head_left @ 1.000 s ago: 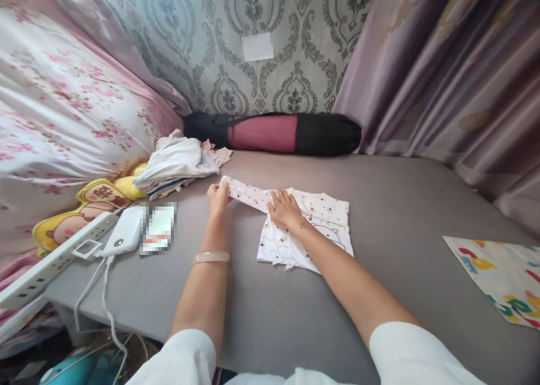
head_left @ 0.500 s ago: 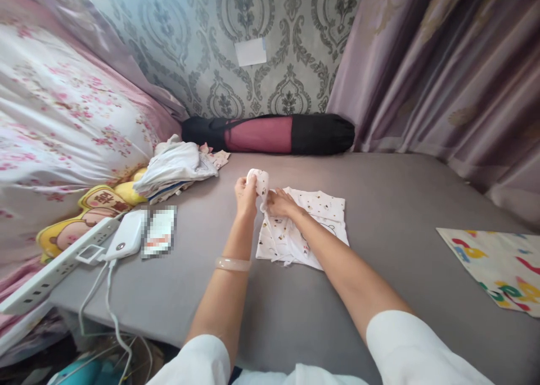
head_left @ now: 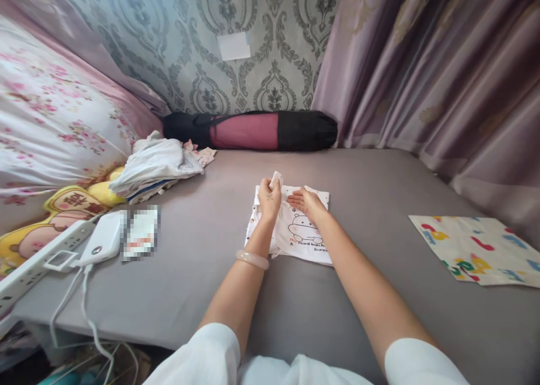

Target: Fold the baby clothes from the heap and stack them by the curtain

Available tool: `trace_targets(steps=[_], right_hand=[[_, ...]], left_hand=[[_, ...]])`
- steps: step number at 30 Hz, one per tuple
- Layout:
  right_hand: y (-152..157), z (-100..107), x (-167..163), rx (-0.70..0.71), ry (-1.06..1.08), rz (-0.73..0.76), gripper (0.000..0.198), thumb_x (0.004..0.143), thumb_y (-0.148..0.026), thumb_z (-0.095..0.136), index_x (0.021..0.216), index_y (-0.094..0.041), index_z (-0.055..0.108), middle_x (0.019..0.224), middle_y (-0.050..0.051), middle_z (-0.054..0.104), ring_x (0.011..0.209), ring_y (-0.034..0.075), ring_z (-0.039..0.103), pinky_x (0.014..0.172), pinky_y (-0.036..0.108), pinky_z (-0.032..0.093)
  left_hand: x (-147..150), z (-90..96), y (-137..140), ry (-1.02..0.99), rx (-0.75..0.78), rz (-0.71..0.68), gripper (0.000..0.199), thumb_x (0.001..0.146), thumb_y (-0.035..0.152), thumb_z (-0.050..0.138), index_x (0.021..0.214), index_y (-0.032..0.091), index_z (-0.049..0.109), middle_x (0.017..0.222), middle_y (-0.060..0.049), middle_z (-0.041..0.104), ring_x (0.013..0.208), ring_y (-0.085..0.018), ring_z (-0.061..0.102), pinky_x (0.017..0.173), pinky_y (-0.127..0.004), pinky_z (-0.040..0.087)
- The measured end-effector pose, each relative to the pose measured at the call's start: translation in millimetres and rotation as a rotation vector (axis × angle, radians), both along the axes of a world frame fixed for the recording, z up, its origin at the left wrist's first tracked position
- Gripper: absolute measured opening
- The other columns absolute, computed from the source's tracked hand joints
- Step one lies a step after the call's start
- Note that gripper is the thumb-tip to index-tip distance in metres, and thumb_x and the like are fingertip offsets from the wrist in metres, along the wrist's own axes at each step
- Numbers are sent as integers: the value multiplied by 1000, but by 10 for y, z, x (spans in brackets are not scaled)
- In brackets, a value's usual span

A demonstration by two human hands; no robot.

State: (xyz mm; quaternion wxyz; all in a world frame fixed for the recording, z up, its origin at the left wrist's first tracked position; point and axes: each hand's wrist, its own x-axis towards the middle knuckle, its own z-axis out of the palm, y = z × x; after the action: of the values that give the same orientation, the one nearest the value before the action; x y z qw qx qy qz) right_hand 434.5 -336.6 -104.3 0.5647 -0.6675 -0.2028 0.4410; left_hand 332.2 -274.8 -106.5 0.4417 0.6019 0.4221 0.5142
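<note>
The left grip [head_left: 270, 198] is closed on a pale sleeve end [head_left: 276, 177], raised over the printed white garment [head_left: 302, 251], which lies beneath both hands on the grey surface [head_left: 363, 250]. The right grip [head_left: 310, 203] is unclenched, fingers extended just beside the left; whether it touches the cloth, I cannot tell. For a tidy fold, the sleeve is best laid straight along the body, the right palm steadying the nearby layers and smoothing outward. Below the right grip, a bear drawing [head_left: 302, 227] carries a "G" above and partly hidden lettering below, perhaps "A road…" and "trave…". Characters on the yellow cushion [head_left: 50, 219], far left of the grips, are unclear.
</note>
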Motion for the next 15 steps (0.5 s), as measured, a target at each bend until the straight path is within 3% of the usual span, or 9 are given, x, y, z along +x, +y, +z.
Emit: trace_targets(steps=[4,6,8,10,12,15], right_hand=[[26,-52,43,3,-44,69,63,102,-48,10,117,-10,59,105,19,71,96,23,70,81,38,58],[31,-61,49,13,-54,66,60,102,-50,15,119,-12,59,103,16,72,95,22,70,80,38,59],[21,-63,36,32,-48,54,44,100,-43,33,116,-13,61,103,14,72,94,21,70,79,35,59],[5,-64,15,50,-58,40,26,93,-24,49,110,-12,65,102,12,72,91,20,70,78,31,59],[-5,-71,4,59,-75,28,27,84,-9,52,106,-11,67,102,11,72,89,19,70,79,30,59],[-14,-82,19,16,-236,9,32,81,-7,49,107,-13,68,103,9,72,88,20,70,79,31,58]], left_hand=[[53,-63,-168,123,29,-183,24,91,41,54,87,18,61,90,-8,68,90,-20,64,81,-31,48],[9,-73,-193,222,76,-156,26,95,39,46,95,18,62,100,-11,70,98,-23,64,86,-34,47],[-72,-84,-176,369,137,-72,26,97,31,40,105,18,61,106,-12,69,101,-24,64,88,-36,46],[-164,-107,-135,541,188,-30,29,95,20,36,112,17,59,108,-13,69,102,-25,64,89,-38,46],[-239,-147,-90,707,247,-31,34,91,12,35,116,15,58,109,-14,69,106,-26,63,93,-39,44],[-282,-234,-45,873,335,-52,38,91,11,35,123,11,55,120,-18,65,120,-27,56,106,-43,36]])
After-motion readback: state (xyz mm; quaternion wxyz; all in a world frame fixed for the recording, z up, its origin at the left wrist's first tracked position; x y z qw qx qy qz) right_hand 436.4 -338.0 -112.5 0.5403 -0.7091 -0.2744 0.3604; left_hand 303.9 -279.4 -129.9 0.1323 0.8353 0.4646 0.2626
